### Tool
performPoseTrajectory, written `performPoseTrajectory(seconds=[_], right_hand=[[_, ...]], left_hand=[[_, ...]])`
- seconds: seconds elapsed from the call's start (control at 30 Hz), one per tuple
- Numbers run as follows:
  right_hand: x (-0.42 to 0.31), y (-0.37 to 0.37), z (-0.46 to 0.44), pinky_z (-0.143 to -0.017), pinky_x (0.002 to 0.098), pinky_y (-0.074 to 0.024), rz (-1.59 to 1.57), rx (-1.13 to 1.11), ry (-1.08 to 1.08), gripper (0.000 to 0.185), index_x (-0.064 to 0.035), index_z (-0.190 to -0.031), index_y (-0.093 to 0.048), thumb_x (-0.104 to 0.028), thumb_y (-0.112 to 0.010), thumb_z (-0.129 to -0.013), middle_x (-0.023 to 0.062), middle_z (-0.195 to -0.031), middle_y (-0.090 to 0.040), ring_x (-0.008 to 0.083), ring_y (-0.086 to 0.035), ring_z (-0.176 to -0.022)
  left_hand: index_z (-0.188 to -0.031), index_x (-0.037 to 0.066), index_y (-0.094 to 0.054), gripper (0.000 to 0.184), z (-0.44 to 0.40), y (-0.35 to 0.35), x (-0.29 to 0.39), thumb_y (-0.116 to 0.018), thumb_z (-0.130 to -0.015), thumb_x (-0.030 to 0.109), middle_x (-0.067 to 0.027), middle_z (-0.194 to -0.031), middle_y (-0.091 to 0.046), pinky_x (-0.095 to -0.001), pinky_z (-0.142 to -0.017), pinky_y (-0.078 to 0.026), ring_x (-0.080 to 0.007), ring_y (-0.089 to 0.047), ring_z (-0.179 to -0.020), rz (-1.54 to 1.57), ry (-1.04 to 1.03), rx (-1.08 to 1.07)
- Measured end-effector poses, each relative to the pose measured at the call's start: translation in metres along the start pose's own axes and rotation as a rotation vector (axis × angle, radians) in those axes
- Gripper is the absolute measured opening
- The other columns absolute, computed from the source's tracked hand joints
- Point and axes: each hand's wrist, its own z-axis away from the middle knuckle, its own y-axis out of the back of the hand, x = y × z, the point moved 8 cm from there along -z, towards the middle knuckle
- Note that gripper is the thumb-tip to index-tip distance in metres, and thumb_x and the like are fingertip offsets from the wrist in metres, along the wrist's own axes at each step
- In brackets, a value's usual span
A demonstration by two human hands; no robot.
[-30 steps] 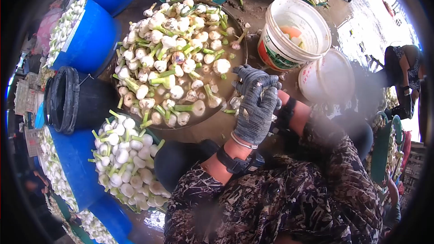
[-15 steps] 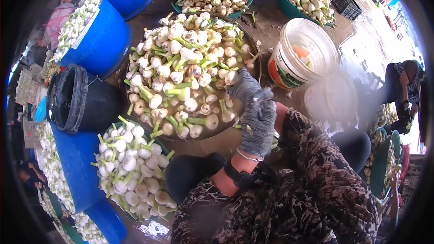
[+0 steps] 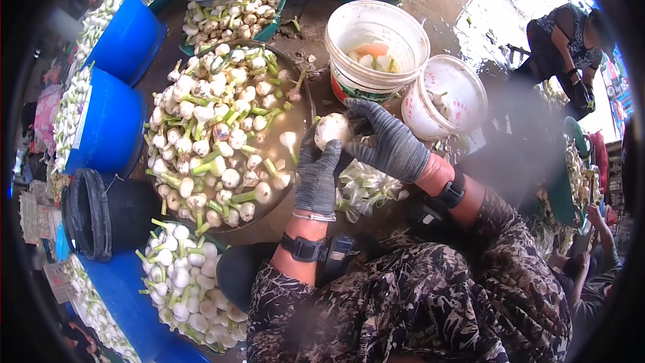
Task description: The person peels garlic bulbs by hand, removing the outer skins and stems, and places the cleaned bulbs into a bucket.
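Note:
A white garlic bulb is held up over the near right rim of a wide round basin. My left hand, in a grey glove, closes around the bulb from the left and below. From the right, the curled fingers and thumb of my gloved right hand meet the same bulb; any tool in that palm is hidden. Murky water and many garlic bulbs with green stems fill the basin. Below my hands lies a pile of pale peelings or stem pieces.
A white bucket with some contents and a second white bucket stand beyond my right hand. Cleaned garlic is heaped near left, beside a black bucket. Blue tubs line the left. A person bends over at right.
My hands have come from the basin's right edge toward my body and now hold up a garlic bulb. Before, they overlapped. The view has shifted to the right.

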Motion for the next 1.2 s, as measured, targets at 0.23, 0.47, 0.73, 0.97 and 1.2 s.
performPoseTrajectory(seconds=[0.23,0.47,0.73,0.97,1.2], right_hand=[[-0.003,0.038,0.014,-0.067,0.0408,-0.0518,0.452,0.224,0.048,0.014,-0.0100,-0.093,-0.066,-0.016,-0.069,-0.082,0.0120,-0.086,-0.065,0.0337,-0.063,-0.077],[0.025,0.029,0.014,-0.063,0.0449,-0.0492,0.665,0.173,0.052,0.012,-0.0108,-0.083,-0.058,-0.011,-0.068,-0.076,0.0114,-0.079,-0.060,0.0350,-0.061,-0.073],[0.028,0.023,0.010,-0.065,0.0475,-0.0473,0.722,0.115,0.109,0.011,-0.0070,-0.084,-0.056,-0.007,-0.065,-0.078,0.0147,-0.079,-0.059,0.0379,-0.059,-0.074],[0.073,0.042,0.007,-0.060,0.0406,-0.0440,0.348,0.201,-0.051,0.004,-0.0037,-0.081,-0.054,-0.004,-0.055,-0.084,0.0145,-0.071,-0.055,0.0260,-0.053,-0.062],[0.135,0.066,0.015,-0.054,0.0292,-0.0396,0.030,0.214,-0.514,0.012,-0.0047,-0.084,-0.054,-0.013,-0.052,-0.093,0.0020,-0.068,-0.051,0.0114,-0.044,-0.062]], left_hand=[[-0.137,0.007,-0.041,0.049,0.001,-0.023,-0.013,-0.061,-0.093,0.011,-0.0102,-0.129,-0.050,-0.0353,-0.088,-0.056,-0.0221,-0.058,-0.108,-0.191,0.033,-0.005],[-0.119,0.001,-0.059,0.034,-0.020,-0.010,-0.043,-0.067,-0.088,0.014,-0.0092,-0.113,-0.064,-0.0309,-0.092,-0.049,-0.0172,-0.060,-0.103,-0.757,-0.391,-0.025],[-0.127,0.006,-0.055,0.047,-0.011,-0.020,-0.020,-0.069,-0.089,0.031,-0.0107,-0.119,-0.062,-0.0327,-0.093,-0.047,-0.0198,-0.059,-0.107,-0.605,0.041,-0.019],[-0.137,0.005,-0.046,0.050,-0.002,-0.036,-0.002,-0.062,-0.094,0.023,-0.0088,-0.126,-0.057,-0.0327,-0.101,-0.043,-0.0184,-0.054,-0.116,-0.591,-0.097,-0.228],[-0.145,0.007,-0.036,0.053,0.003,-0.031,-0.019,-0.053,-0.099,0.029,-0.0081,-0.134,-0.052,-0.0348,-0.098,-0.049,-0.0191,-0.054,-0.118,0.262,0.107,-0.410]])
